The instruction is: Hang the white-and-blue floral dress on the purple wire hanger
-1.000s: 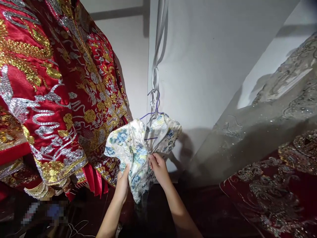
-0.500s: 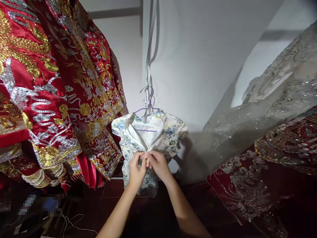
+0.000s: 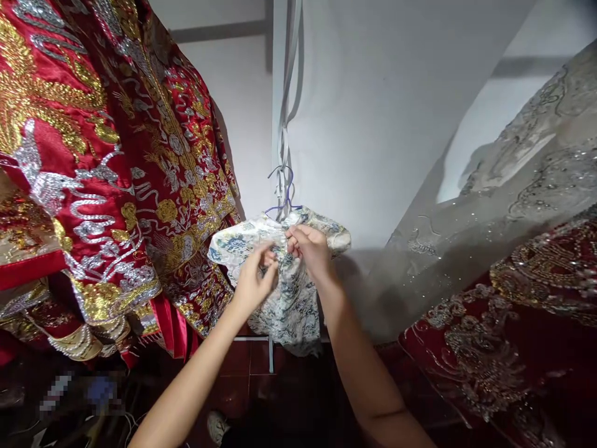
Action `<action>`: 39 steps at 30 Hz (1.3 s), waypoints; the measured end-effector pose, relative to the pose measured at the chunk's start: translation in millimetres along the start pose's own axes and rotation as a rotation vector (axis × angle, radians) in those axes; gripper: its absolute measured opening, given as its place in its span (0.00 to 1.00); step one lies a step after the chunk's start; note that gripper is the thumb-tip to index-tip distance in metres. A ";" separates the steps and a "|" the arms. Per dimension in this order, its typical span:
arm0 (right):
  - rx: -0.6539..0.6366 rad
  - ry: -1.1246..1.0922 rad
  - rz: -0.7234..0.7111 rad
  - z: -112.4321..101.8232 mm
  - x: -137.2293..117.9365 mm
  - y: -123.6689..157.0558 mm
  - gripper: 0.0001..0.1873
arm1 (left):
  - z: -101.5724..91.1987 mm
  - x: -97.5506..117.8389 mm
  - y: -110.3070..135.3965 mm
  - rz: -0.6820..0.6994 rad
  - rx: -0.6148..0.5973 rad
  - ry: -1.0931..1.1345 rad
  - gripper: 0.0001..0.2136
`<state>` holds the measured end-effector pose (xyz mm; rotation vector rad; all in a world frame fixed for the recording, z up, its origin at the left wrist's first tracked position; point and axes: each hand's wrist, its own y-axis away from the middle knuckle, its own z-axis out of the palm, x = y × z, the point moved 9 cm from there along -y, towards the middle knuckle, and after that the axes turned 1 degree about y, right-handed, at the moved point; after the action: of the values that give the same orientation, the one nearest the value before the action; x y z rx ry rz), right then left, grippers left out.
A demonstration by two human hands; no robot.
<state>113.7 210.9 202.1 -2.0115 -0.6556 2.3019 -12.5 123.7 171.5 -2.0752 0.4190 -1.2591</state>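
Note:
A short-sleeved floral shirt (image 3: 289, 305), white with blue print, hangs upright from a thin purple hanger (image 3: 288, 193). My right hand (image 3: 312, 250) is closed in a pinch on the shirt's front edge near the neckline. Just left of it, my left hand (image 3: 255, 275) is over the shirt front with its fingers bent and its thumb apart from them. Nothing shows between the left fingers. The pinched bit of cloth is mostly hidden by my right fingers.
Red jackets with gold and silver embroidery (image 3: 172, 162) hang at the left. A white strap (image 3: 285, 112) runs down the wall to the hanger. Sheer beaded cloth (image 3: 433, 242) and a dark red beaded garment (image 3: 485, 348) are at the right. Cables lie on the floor lower left.
Both hands have risen from mid-front to the neckline and moved apart. The open V of the collar has drawn together. The shirt's lower part now hangs further right.

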 end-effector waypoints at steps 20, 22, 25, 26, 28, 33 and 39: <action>-0.062 0.019 0.086 25.2 100.5 60.4 0.15 | -95.3 -166.6 30.7 -0.786 0.601 0.597 0.10; -0.041 -0.045 0.131 17.3 105.6 67.4 0.16 | -66.8 -176.1 52.7 -0.801 0.538 0.583 0.09; 0.009 -0.070 0.192 -7.3 117.9 76.5 0.16 | -29.2 -173.2 67.7 -0.797 0.369 0.541 0.08; 0.014 -0.059 0.204 -16.6 121.5 79.6 0.17 | -21.2 -169.2 69.0 -0.790 0.309 0.519 0.07; 0.019 -0.030 0.217 -35.3 128.2 86.0 0.17 | -11.4 -158.5 68.5 -0.765 0.210 0.470 0.06; -0.049 0.099 0.317 -72.2 155.0 106.0 0.17 | 10.9 -117.9 65.3 -0.676 0.091 0.431 0.09; -0.342 0.356 0.344 -70.8 150.4 127.0 0.14 | 51.3 -42.5 59.3 -0.527 0.040 0.521 0.16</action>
<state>188.0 158.5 13.7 -2.7982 -0.7668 1.9962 15.6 124.2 86.9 -1.8629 0.0578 -2.1144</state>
